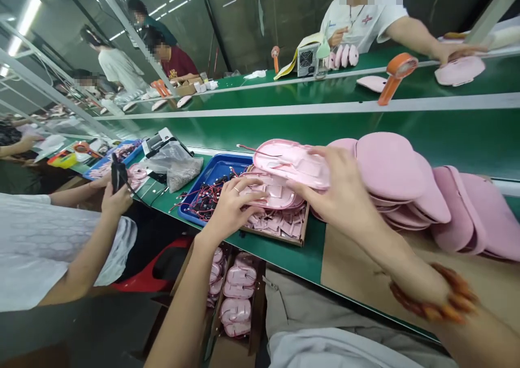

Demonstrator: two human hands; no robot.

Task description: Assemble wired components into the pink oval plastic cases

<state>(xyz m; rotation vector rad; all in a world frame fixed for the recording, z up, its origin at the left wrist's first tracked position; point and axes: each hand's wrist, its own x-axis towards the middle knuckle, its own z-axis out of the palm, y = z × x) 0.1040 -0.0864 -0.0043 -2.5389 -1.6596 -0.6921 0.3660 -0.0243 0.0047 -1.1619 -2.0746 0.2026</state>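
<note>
My right hand point(337, 194) grips the edge of a pink plastic shell half point(290, 162) that shows its inner side and a thin wire, held above a pile of similar pieces. My left hand point(233, 205) rests with spread fingers on another pink shell half point(276, 192) lying on that pile. The pile sits in a shallow cardboard tray point(280, 235) on the green bench. A beaded bracelet point(434, 295) is on my right wrist.
A blue tray point(215, 170) with red and black wired parts stands left of the pile. Stacked pink covers point(402, 178) lie to the right. A box of pink parts point(238, 297) sits below the bench. A co-worker's hands point(116, 194) hold a black tool at left; other people work across the green conveyor point(325, 127).
</note>
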